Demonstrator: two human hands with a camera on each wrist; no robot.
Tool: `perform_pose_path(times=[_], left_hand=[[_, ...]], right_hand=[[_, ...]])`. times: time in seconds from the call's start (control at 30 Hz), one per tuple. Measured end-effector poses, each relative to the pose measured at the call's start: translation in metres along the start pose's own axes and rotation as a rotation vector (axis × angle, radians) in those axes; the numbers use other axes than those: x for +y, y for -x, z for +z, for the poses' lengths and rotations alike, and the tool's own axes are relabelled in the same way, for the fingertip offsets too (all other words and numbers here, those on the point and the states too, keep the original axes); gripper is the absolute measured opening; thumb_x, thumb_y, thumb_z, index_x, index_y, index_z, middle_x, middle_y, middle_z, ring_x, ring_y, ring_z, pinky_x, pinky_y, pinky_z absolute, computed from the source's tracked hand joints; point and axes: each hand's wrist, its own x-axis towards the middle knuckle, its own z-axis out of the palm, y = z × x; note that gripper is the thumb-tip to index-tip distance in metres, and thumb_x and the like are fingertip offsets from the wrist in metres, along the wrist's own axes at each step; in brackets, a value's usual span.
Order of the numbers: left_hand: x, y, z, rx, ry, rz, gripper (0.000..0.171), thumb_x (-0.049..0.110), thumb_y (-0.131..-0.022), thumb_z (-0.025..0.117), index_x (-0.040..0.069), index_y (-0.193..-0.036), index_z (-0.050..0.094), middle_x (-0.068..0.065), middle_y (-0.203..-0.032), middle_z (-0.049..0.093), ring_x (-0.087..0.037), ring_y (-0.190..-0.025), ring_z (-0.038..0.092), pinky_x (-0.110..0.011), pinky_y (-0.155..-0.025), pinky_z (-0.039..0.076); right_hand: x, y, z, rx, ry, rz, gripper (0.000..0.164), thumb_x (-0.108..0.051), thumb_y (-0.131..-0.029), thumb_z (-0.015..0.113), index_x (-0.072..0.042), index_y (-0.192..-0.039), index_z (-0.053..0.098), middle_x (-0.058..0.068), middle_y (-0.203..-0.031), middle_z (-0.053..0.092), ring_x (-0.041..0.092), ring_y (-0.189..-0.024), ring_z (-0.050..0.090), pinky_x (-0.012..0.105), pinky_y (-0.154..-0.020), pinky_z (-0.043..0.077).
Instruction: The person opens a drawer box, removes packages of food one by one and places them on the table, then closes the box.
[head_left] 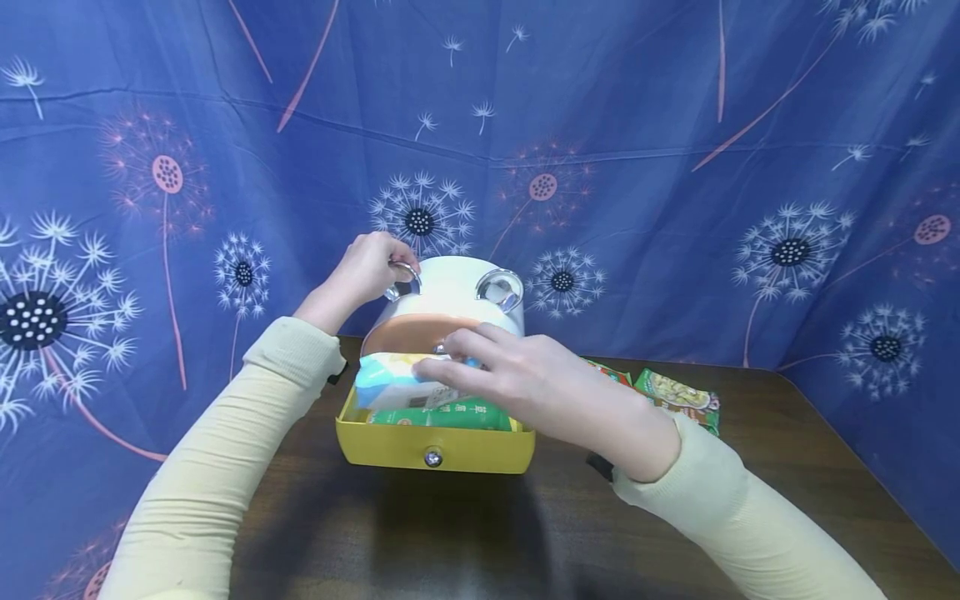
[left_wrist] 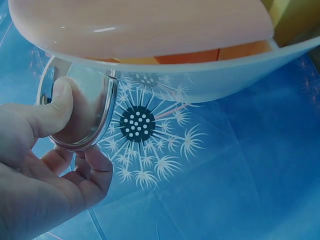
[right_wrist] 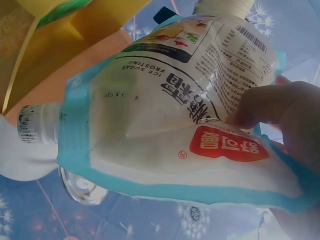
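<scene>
A white rounded container (head_left: pixel 453 279) with two silvery ring-like handles stands at the centre of the table. My left hand (head_left: pixel 367 271) pinches the left handle (left_wrist: pixel 82 107), thumb on its shiny inner face and fingers beneath. A yellow drawer (head_left: pixel 375 446) with a knob (head_left: pixel 432 457) sticks out at the container's front. Over it, my right hand (head_left: pixel 517 379) grips a pouch of icing sugar (right_wrist: pixel 150 135), white with light blue edges and a ribbed spout cap (right_wrist: pixel 31 123). Below the pouch, a green packet (head_left: pixel 472 415) lies in the drawer.
To the right of the container, a green packet with a food picture (head_left: pixel 678 396) lies on the dark wooden table (head_left: pixel 720 517), beside another packet (head_left: pixel 611 372) partly hidden by my right arm. A blue dandelion-print cloth (head_left: pixel 645 208) hangs behind and at the sides.
</scene>
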Motion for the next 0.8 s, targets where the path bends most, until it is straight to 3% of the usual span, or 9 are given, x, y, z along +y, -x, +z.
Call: perform_pose_path(times=[0.27, 0.57, 0.8], left_hand=[[-0.001, 0.000, 0.001, 0.003, -0.007, 0.002, 0.010, 0.007, -0.084, 0.069, 0.014, -0.090, 0.074, -0.005, -0.093, 0.064, -0.021, -0.087, 0.054, -0.037, -0.075, 0.043], [-0.002, -0.001, 0.000, 0.013, -0.013, 0.019, 0.011, 0.006, -0.083, 0.069, 0.013, -0.089, 0.074, -0.006, -0.092, 0.065, -0.022, -0.088, 0.054, -0.038, -0.077, 0.043], [-0.001, -0.001, 0.000, 0.003, -0.009, 0.009, 0.011, 0.006, -0.083, 0.069, 0.013, -0.090, 0.074, -0.006, -0.093, 0.066, -0.022, -0.088, 0.054, -0.037, -0.076, 0.044]], right_hand=[[0.005, 0.009, -0.015, 0.011, -0.005, 0.040, 0.062, 0.002, -0.078, 0.070, -0.022, -0.131, 0.050, 0.001, -0.109, 0.053, 0.016, -0.088, 0.053, 0.023, -0.042, 0.038], [0.013, 0.020, -0.028, -0.001, -0.008, 0.088, 0.055, 0.007, -0.077, 0.070, -0.015, -0.125, 0.054, 0.002, -0.108, 0.058, 0.016, -0.091, 0.057, 0.027, -0.056, 0.051], [0.019, 0.034, -0.034, 0.004, 0.044, 0.105, 0.062, 0.006, -0.067, 0.078, -0.013, -0.122, 0.056, 0.004, -0.109, 0.060, 0.019, -0.095, 0.059, 0.029, -0.054, 0.052]])
